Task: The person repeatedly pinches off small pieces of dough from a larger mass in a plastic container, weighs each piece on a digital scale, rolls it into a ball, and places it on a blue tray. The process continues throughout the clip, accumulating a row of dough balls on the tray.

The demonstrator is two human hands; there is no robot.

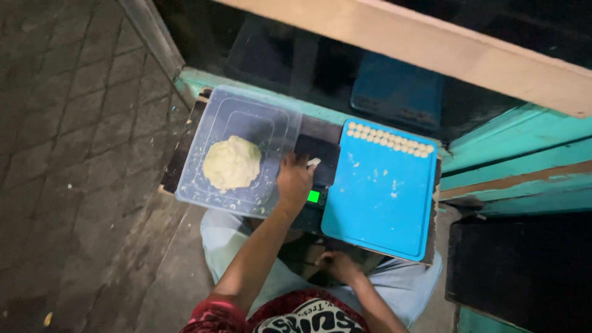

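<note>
Seen from above, a seated person worked at a small dark table set over their lap. The left hand reached forward onto a small black digital kitchen scale with a glowing green display, its fingers curled loosely by a small pale piece of dough on the platform; whether they pinched it could not be told. The piece was too small to show any long axis or direction. The right hand rested near the body, below the table edge, fingers seemingly relaxed and empty. Left of the scale sat a clear rectangular plastic tub holding a pale round lump of dough. Right lay a blue rectangular plastic tray, with small pale dough balls lined along its far edge. Weighing well probably meant lifting the hand clear of the platform before reading.
</note>
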